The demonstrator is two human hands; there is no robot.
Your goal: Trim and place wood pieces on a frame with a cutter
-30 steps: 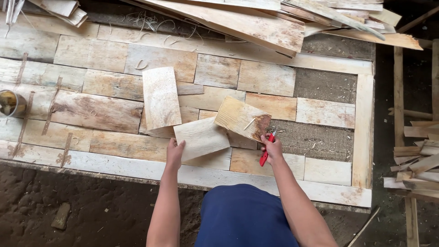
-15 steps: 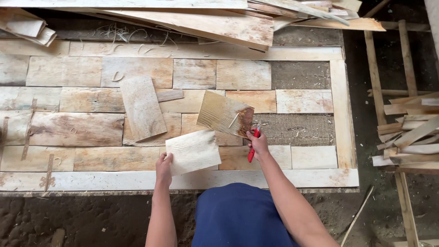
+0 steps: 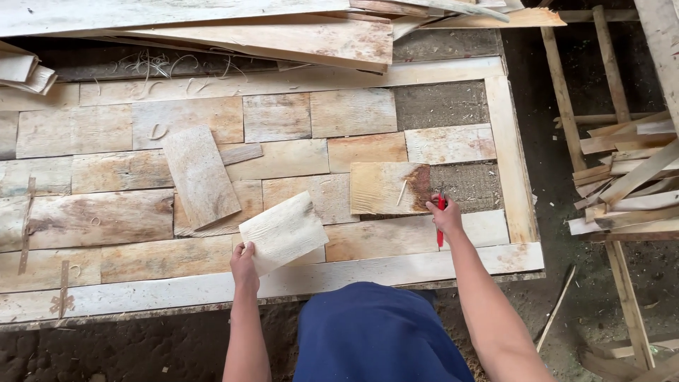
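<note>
pale wood piece (image 3: 284, 232) | tilted, over panel's lower edge || stained wood piece (image 3: 389, 187) | flat in gap

Bare grey backing (image 3: 444, 103) is lying open in the frame's (image 3: 511, 170) upper right corner. A loose plank (image 3: 201, 175) is lying across the laid pieces at centre-left, while stacked boards (image 3: 283, 32) are overhanging the far edge and scrap slats (image 3: 626, 191) are crowding the right side.

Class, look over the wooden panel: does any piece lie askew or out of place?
Yes. One loose board lies tilted across the fitted rows, overlapping their joints. The left hand holds another pale piece at an angle, not set in.
</note>
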